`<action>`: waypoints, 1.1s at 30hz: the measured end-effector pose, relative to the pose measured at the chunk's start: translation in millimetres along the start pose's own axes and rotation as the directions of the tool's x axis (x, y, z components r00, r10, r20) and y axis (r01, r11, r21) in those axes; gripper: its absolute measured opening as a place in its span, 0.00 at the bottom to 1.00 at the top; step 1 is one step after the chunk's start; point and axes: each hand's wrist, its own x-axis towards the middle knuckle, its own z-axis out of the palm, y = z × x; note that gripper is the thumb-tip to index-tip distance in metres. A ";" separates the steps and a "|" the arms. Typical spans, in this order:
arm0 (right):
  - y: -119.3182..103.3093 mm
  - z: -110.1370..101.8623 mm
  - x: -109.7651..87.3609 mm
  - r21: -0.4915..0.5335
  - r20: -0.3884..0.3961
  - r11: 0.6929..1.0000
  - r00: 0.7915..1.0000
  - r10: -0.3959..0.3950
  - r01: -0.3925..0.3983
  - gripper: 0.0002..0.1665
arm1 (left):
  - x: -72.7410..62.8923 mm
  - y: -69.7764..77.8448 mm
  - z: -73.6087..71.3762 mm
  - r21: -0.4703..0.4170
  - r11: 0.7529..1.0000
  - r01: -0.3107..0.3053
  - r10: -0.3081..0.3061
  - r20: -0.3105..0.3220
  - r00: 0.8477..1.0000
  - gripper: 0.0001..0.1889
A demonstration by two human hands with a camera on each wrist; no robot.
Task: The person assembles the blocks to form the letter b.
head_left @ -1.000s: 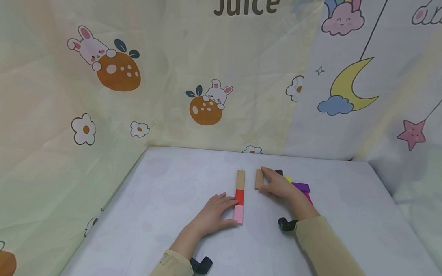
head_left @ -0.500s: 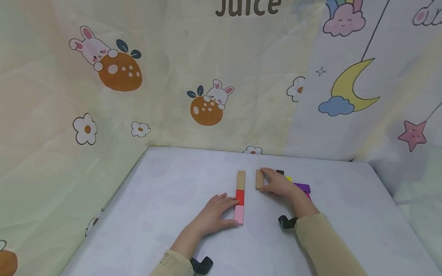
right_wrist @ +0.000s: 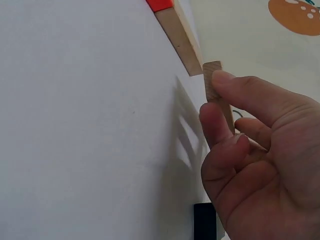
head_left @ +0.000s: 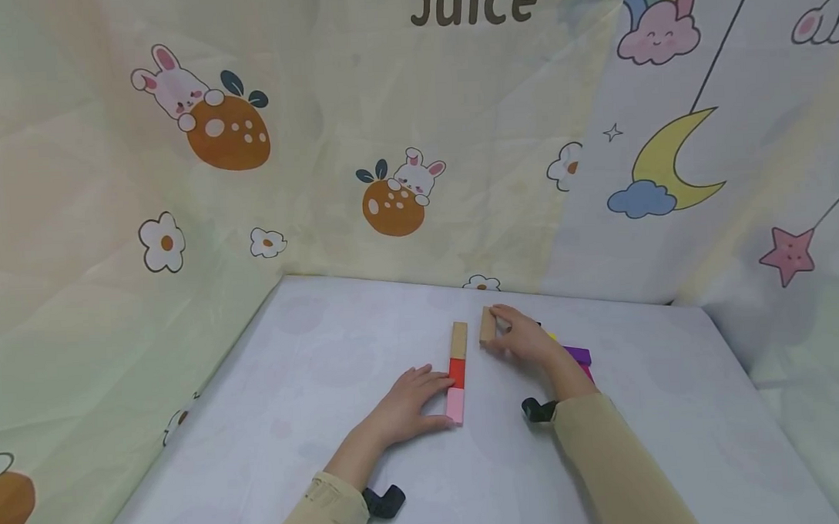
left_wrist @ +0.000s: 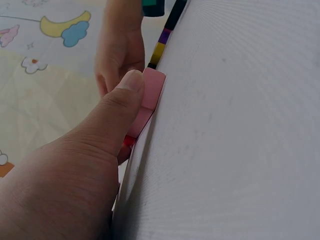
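Three wooden blocks stand end to end in a row in the head view: a plain wooden block (head_left: pixel 459 339) at the far end, a red block (head_left: pixel 457 373) in the middle and a pink block (head_left: pixel 455 408) nearest. My left hand (head_left: pixel 402 411) rests beside the row, its thumb at the pink block's near end and a fingertip touching the red one. My right hand (head_left: pixel 528 341) pinches another plain wooden block (head_left: pixel 487 326) between thumb and fingers, right of the row's far end and apart from it. In the right wrist view that block (right_wrist: pixel 212 85) appears tilted above the white surface.
Right of and partly behind my right hand lie a purple block (head_left: pixel 578 355), a magenta block (head_left: pixel 587 372) and a yellow block (head_left: pixel 551 336), with a sliver of black. The white table (head_left: pixel 339 334) meets a printed cloth backdrop (head_left: pixel 304 143) along its far and left edges.
My right hand has moved the plain wooden block slightly away from me and to the left. My left hand stays in place beside the row.
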 end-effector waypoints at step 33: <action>-25.6 8.7 59.5 0.058 0.010 0.997 0.998 -0.057 0.056 0.48 | 0.4 -1.0 0.8 -0.001 1.000 0.001 -0.001 -0.003 1.000 0.37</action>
